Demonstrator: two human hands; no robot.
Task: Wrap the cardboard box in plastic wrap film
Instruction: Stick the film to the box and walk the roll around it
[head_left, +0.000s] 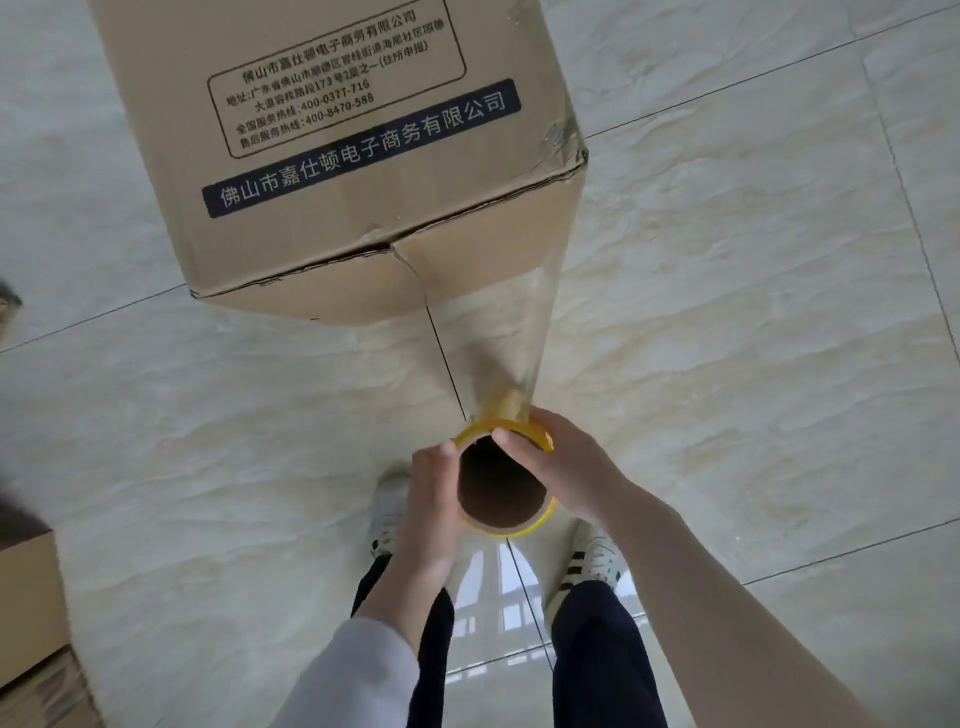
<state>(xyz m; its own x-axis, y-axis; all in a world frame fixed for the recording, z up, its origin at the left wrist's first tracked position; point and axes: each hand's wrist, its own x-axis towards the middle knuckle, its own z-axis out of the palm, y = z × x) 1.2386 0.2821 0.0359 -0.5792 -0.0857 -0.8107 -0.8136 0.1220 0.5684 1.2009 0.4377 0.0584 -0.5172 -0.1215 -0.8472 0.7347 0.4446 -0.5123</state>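
Note:
A tall brown cardboard box (332, 156) with black printed text stands on the tiled floor ahead of me. I hold a roll of plastic wrap film (504, 478) upright in front of my body; I look down its brown cardboard core with a yellow rim. My left hand (431, 514) grips the roll's left side and my right hand (561, 467) grips its right side, thumb over the rim. A stretched sheet of clear film (498, 332) runs from the roll up to the box's near right corner and side.
Pale marble-look floor tiles (727, 312) surround the box. My two feet in white sneakers (592, 561) stand right below the roll. Another brown cardboard box (26, 603) sits at the lower left edge, with flat cardboard beneath it.

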